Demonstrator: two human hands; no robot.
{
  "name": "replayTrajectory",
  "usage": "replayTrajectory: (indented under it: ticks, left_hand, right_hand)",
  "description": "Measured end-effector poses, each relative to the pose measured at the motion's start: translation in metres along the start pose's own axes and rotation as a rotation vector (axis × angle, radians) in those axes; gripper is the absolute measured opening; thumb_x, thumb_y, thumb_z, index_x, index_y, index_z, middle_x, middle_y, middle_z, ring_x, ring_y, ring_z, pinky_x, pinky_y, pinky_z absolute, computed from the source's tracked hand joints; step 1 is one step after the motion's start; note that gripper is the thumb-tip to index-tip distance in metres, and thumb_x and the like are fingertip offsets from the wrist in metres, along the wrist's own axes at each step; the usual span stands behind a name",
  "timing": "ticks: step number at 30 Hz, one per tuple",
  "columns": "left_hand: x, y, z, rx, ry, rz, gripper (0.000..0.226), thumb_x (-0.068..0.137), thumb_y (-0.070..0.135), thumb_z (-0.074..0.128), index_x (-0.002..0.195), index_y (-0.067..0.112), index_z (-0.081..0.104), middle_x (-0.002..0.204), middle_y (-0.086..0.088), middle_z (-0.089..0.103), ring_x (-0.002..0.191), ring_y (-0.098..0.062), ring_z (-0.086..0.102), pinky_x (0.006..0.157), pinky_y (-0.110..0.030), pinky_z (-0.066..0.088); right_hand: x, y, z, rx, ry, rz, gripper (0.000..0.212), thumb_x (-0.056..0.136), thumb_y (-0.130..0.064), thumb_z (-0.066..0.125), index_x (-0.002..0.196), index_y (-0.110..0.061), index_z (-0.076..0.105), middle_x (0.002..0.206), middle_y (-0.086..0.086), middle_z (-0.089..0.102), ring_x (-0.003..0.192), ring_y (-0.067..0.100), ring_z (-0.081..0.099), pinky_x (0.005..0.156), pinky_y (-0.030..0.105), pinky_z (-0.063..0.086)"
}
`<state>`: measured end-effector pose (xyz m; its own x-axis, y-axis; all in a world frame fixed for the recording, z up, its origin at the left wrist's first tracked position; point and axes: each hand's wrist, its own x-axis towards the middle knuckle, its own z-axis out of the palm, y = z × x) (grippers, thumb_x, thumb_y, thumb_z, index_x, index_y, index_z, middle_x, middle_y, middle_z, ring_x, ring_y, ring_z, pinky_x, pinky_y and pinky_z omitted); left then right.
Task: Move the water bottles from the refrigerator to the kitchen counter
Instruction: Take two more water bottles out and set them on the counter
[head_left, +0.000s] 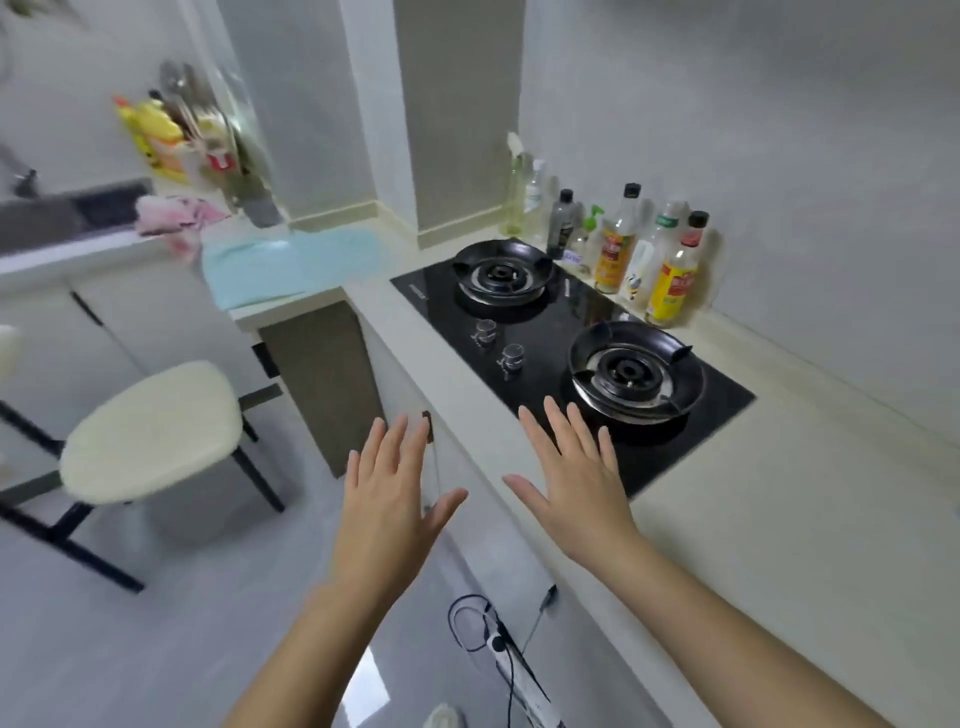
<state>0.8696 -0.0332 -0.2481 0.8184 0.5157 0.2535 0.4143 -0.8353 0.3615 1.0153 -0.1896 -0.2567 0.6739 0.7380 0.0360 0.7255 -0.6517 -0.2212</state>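
Beside kitchen counter (779, 519), left hand (387, 499) and right hand (574, 483) hover spread wide, empty; right one above counter edge.

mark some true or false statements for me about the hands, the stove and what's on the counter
1. The left hand and the right hand are both empty, fingers spread. True.
2. A pot sits on the near burner of the stove. False: both burners are bare.
3. A row of bottles stands against the wall behind the stove. True.
4. The stool has a red seat. False: the seat is cream.
5. A blue cloth lies on the counter. True.
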Motion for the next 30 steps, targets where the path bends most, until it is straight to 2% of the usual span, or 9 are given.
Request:
replayTrajectory:
  ticks: [4,8,11,14,16,19,22,26,30]
  left_hand:
    - [-0.038,-0.044,-0.031,0.081,0.05,-0.175,0.083,0.086,0.064,0.047,0.153,0.022,0.024,0.16,-0.004,0.021,0.15,-0.023,0.008,0.12,-0.046,0.013]
    - [-0.084,-0.086,-0.062,0.108,0.13,-0.318,0.081,0.086,0.067,0.042,0.15,0.019,0.031,0.157,-0.006,0.028,0.148,-0.027,0.016,0.116,-0.048,0.02]
    - [-0.123,-0.115,-0.085,0.109,0.147,-0.417,0.08,0.086,0.062,0.046,0.152,0.02,0.027,0.16,-0.004,0.022,0.15,-0.024,0.009,0.119,-0.045,0.016]
    - [-0.163,-0.149,-0.111,0.129,0.18,-0.504,0.082,0.085,0.066,0.038,0.153,0.021,0.024,0.161,-0.002,0.019,0.15,-0.022,0.006,0.12,-0.044,0.017]
    - [-0.192,-0.174,-0.129,0.142,0.208,-0.555,0.081,0.086,0.066,0.037,0.152,0.022,0.024,0.16,-0.003,0.02,0.15,-0.021,0.006,0.119,-0.044,0.017]
    - [-0.234,-0.211,-0.157,0.187,0.241,-0.615,0.081,0.087,0.07,0.031,0.15,0.02,0.03,0.158,-0.006,0.026,0.148,-0.025,0.013,0.116,-0.045,0.021]
    - [-0.275,-0.249,-0.186,0.221,0.259,-0.69,0.083,0.084,0.072,0.024,0.15,0.021,0.029,0.158,-0.005,0.025,0.148,-0.024,0.012,0.115,-0.044,0.019]
    - [-0.324,-0.288,-0.22,0.257,0.307,-0.781,0.085,0.083,0.073,0.022,0.151,0.022,0.028,0.159,-0.004,0.024,0.149,-0.024,0.011,0.115,-0.044,0.019]
    - [-0.363,-0.312,-0.245,0.264,0.352,-0.869,0.09,0.08,0.076,0.017,0.153,0.024,0.022,0.161,-0.001,0.017,0.15,-0.021,0.003,0.116,-0.037,0.009]
  right_hand:
    - [0.01,-0.061,0.006,0.018,-0.035,-0.194,0.085,0.08,-0.072,-0.001,0.157,-0.036,-0.005,0.167,-0.001,-0.009,0.153,0.022,-0.014,0.118,0.045,-0.012]
    - [0.019,-0.127,0.017,0.015,-0.066,-0.364,0.084,0.081,-0.072,0.0,0.157,-0.036,-0.003,0.167,0.001,-0.006,0.153,0.024,-0.011,0.119,0.047,-0.009]
    - [0.02,-0.182,0.026,0.008,-0.085,-0.472,0.076,0.092,-0.07,0.015,0.157,-0.037,-0.005,0.167,-0.001,-0.007,0.153,0.023,-0.012,0.122,0.049,-0.005]
    - [0.01,-0.242,0.033,0.029,-0.096,-0.569,0.074,0.098,-0.063,0.03,0.157,-0.037,-0.006,0.166,-0.003,-0.01,0.152,0.021,-0.014,0.121,0.047,-0.005]
    - [0.0,-0.284,0.042,0.02,-0.102,-0.632,0.074,0.096,-0.066,0.025,0.156,-0.037,-0.008,0.166,-0.003,-0.01,0.153,0.021,-0.014,0.122,0.048,-0.005]
    - [-0.019,-0.345,0.056,0.037,-0.097,-0.712,0.081,0.085,-0.073,0.006,0.157,-0.037,-0.004,0.167,-0.002,-0.005,0.153,0.023,-0.008,0.121,0.049,-0.003]
    - [-0.038,-0.408,0.07,0.069,-0.096,-0.795,0.082,0.084,-0.072,0.006,0.157,-0.036,0.003,0.167,-0.001,0.0,0.154,0.023,-0.005,0.12,0.049,-0.001]
    - [-0.06,-0.48,0.081,0.086,-0.098,-0.893,0.08,0.084,-0.072,0.006,0.156,-0.038,-0.002,0.167,-0.002,-0.003,0.153,0.02,-0.01,0.122,0.049,-0.001]
    - [-0.077,-0.539,0.091,0.103,-0.125,-1.003,0.08,0.085,-0.072,0.006,0.157,-0.038,-0.002,0.167,-0.001,-0.003,0.153,0.021,-0.01,0.123,0.049,0.001]
